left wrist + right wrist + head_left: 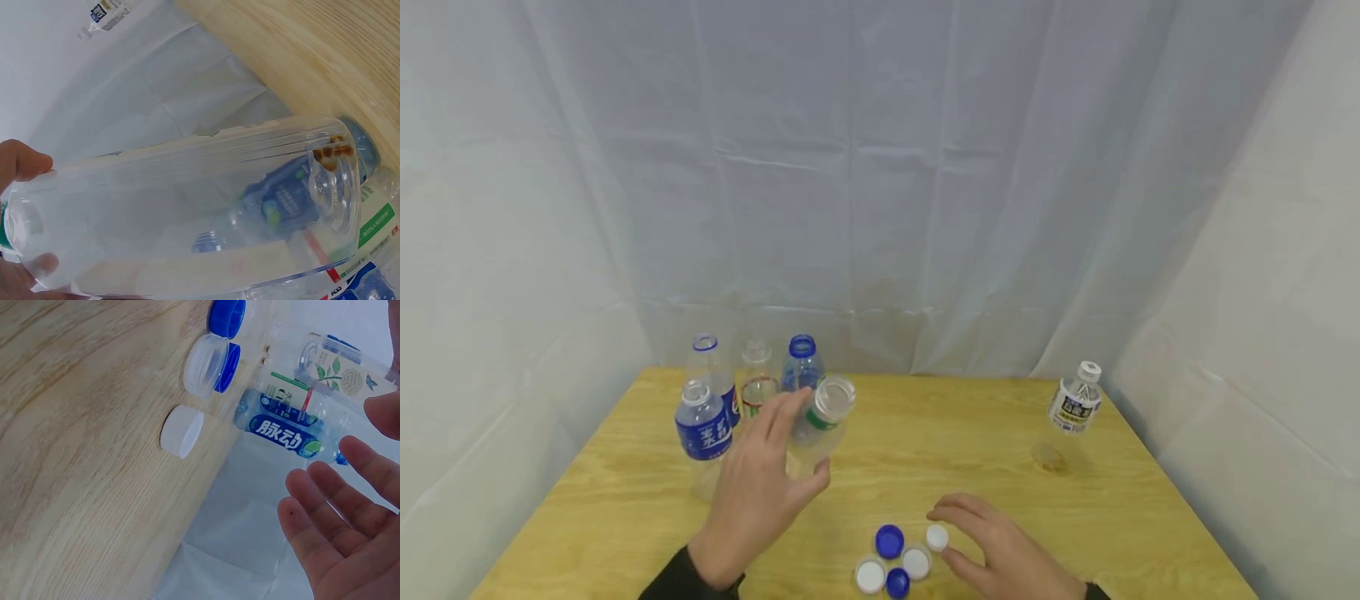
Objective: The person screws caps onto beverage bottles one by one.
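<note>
**Clear bottle (822, 428) aloft, white cap (937, 537) close by**

The bottle tilts above a wooden table (940, 446), gripped between the left hand's (760, 479) fingers and thumb. The right hand (1003, 546), fingers spread, holds nothing near the cap. A light grip should spare the thin wall; pinching the cap by its sides looks surest, without nudging the four other caps (889, 542).

Watching remotely, I count six bottles (703, 437) on one table (940, 442) and six caps: two blue (890, 542), three pale (937, 537), one fitted (1089, 372).
</note>
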Available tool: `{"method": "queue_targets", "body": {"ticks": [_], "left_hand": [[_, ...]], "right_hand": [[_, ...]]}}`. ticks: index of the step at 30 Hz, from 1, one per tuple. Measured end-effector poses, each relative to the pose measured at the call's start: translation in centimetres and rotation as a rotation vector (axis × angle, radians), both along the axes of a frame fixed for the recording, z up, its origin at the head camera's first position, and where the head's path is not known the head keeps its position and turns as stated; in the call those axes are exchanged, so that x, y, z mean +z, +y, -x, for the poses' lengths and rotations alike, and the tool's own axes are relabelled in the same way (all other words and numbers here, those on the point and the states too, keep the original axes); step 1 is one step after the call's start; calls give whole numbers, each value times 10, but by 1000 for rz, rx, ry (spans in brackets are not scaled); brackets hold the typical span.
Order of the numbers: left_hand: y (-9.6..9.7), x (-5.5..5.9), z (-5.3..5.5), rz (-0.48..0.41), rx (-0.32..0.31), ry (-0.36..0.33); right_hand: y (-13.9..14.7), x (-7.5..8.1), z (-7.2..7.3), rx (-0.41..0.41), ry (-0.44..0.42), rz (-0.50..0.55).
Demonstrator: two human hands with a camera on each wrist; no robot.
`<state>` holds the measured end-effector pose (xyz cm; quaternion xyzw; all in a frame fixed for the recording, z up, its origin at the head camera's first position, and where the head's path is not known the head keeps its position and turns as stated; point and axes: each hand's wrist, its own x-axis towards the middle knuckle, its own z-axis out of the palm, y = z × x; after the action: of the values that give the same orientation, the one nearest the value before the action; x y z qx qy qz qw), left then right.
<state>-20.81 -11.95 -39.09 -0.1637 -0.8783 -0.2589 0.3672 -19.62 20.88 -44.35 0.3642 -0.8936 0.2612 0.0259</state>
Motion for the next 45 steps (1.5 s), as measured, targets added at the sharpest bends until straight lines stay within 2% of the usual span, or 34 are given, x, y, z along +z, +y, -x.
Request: {"method": "queue_targets", "body": {"ticks": [6,11,15,24,30,38,45], "left_hand": [[4,4,-7,26,-24,57],[6,9,-13,39,-40,91],[8,7,-22,42,-48,73],[8,7,-29,57,-74,56],[10,4,-38,82,-79,67],[13,0,-41,89,-82,66],[16,-4,-43,97,-59,47]], "right_hand": [[0,2,2,-18,-19,-19],[-1,1,6,-37,23,-34],[-1,-2,4,-28,12,-55],[-8,-3,12,-10,-57,-112],[-15,-9,13,30,-41,-155],[-21,-22,19,55,-44,-197],[-25,-24,22,84,-76,-222]]}}
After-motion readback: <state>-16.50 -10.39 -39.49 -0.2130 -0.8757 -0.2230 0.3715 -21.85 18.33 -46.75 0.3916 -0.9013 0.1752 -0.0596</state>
